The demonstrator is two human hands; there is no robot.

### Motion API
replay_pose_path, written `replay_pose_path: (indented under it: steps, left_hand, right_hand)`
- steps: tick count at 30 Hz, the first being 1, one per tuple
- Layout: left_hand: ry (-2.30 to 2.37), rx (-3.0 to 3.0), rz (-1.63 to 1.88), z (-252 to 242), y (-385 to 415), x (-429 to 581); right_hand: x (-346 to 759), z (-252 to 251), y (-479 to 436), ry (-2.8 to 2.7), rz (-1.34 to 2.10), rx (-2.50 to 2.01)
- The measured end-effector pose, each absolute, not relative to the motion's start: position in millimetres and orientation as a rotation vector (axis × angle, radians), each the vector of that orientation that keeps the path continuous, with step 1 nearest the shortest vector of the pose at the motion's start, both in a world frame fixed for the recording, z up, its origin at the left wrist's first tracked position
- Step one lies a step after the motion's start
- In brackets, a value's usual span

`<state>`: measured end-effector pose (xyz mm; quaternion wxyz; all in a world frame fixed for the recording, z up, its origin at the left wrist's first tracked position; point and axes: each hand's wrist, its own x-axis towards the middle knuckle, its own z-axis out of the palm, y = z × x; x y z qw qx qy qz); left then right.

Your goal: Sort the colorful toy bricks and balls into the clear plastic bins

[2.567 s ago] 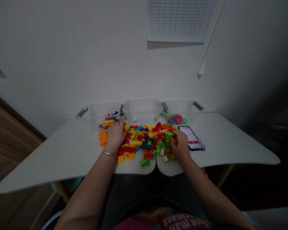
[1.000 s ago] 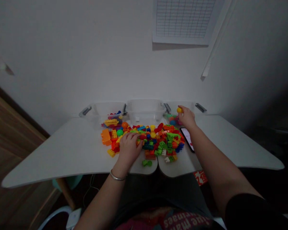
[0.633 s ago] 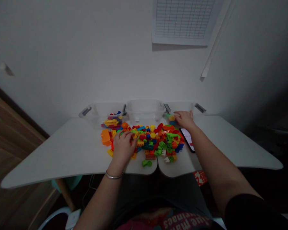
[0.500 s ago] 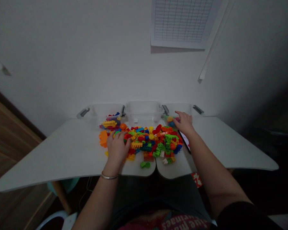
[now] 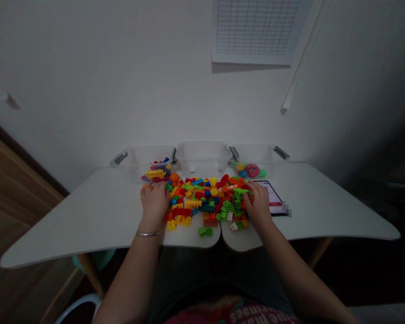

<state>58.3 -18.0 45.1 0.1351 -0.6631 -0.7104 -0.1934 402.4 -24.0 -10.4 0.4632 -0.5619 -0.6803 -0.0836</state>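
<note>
A heap of colourful building blocks (image 5: pixel 200 195) lies in the middle of the white table. At its left edge, my left hand (image 5: pixel 155 201) rests with its fingers apart, over an orange block that it mostly hides. My right hand (image 5: pixel 258 202) is at the heap's right edge, thumb and fingers spread beside green and red blocks. I see nothing held in either hand. Nearer to me, a green piece (image 5: pixel 205 231) lies a little apart from the heap, close to a brick-red block (image 5: pixel 210 222).
Behind the heap stand three clear bins: the left bin (image 5: pixel 135 155) holds blocks, the middle bin (image 5: pixel 202 150) a small white piece, the right bin (image 5: pixel 256 150) coloured balls. A tablet (image 5: pixel 274 194) lies right of my right hand. The white table (image 5: pixel 97 211) has a notch in front.
My right hand has come back from the right bin to the heap's right edge, uncovering the balls and the tablet. My left hand has shifted left, over the orange block.
</note>
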Motion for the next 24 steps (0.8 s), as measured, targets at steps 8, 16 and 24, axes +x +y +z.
replay_pose_path:
  steps: [8, 16, 24]
  left_hand:
    - [-2.026, -1.944, -0.368, 46.8, -3.8, 62.2]
    - [-2.04, -1.995, -0.203, 53.4, 5.1, 61.0]
    - [-2.005, -2.042, -0.18, 57.5, 12.3, 58.4]
  right_hand:
    - [405.1, -17.0, -25.1, -1.626, -0.147, -1.346]
    - [404.5, -22.2, -20.8, -1.688, -0.047, -1.371]
    - [402.6, -22.1, -22.4, -1.685, -0.046, -1.366]
